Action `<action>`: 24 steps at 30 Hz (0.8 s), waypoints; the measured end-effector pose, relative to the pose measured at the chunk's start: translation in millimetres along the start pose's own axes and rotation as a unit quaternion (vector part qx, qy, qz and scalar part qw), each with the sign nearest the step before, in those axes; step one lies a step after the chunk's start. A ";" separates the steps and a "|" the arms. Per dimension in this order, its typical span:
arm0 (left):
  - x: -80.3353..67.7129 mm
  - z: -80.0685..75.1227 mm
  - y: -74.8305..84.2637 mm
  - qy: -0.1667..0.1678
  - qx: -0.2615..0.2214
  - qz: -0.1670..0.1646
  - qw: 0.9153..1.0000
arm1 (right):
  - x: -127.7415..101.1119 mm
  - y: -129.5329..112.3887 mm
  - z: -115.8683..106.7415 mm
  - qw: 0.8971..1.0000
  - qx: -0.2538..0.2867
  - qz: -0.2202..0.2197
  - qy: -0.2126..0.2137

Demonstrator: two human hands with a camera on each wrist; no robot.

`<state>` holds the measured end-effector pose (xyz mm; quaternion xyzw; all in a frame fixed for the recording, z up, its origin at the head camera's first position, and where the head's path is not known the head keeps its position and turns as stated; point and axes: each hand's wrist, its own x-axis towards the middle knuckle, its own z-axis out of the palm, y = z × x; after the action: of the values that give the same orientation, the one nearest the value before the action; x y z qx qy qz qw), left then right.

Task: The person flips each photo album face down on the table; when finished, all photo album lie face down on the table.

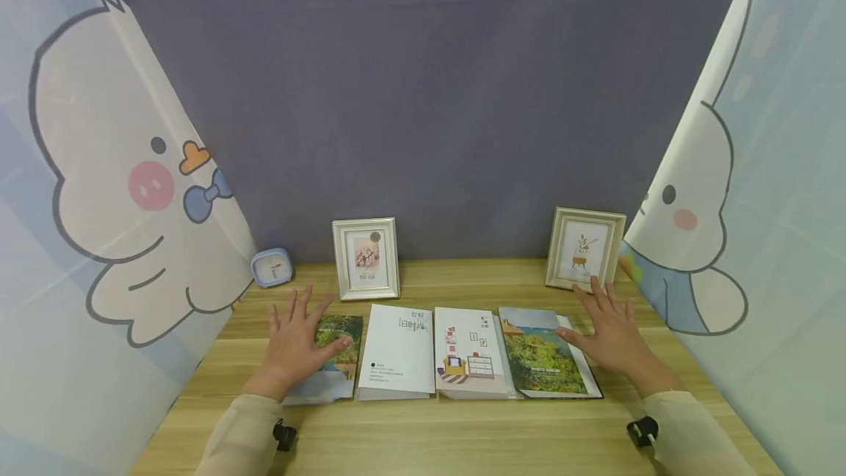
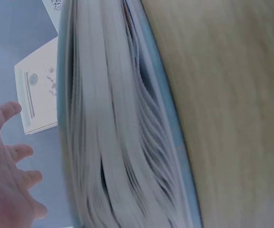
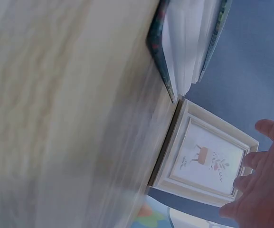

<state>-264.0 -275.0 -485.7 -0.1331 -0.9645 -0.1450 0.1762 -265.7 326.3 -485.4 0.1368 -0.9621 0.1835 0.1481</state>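
My left hand spreads its fingers over the leftmost photo album, partly hiding its landscape cover. In the left wrist view that album's page edges fill the middle, thick and slightly fanned. My right hand, also spread, is at the right edge of another landscape-covered photo album; its thumb overlaps the cover in the head view. Between them lie a white album with black lettering and a white album with a furniture drawing. Neither hand holds anything.
Behind the albums stand a picture frame with a flower print and another with a potted-plant print. A blue clock is at the back left. A grey curtain and cartoon-printed side curtains surround the wooden table.
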 end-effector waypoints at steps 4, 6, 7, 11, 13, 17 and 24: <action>-0.4 0.5 1.2 -0.003 -0.002 -0.001 1.000 | -1.3 0.1 -0.7 1.000 0.006 0.002 -0.003; -0.3 0.4 2.3 -0.004 -0.006 -0.003 1.000 | -2.4 0.5 -0.8 1.000 0.009 0.003 -0.003; -0.2 0.2 3.0 -0.005 -0.008 -0.004 1.000 | -3.0 0.7 -0.7 1.000 0.011 0.003 -0.003; 0.7 0.4 5.6 -0.008 -0.015 -0.009 1.000 | -5.3 1.0 -0.7 1.000 0.021 0.003 -0.006; 1.3 1.1 6.9 -0.010 -0.015 -0.010 1.000 | -6.2 1.1 -0.9 1.000 0.026 0.002 -0.006; 1.6 3.9 9.3 -0.012 -0.017 -0.012 1.000 | -7.6 1.2 -1.3 0.999 0.033 0.000 -0.008; 1.6 7.1 18.6 -0.002 -0.034 -0.014 0.999 | -9.1 2.2 1.4 0.999 0.042 -0.002 -0.009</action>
<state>-261.8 -255.2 -487.1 -0.1257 -0.9612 -0.1795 0.1675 -258.3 329.6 -490.3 0.1465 -0.9545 0.2226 0.1337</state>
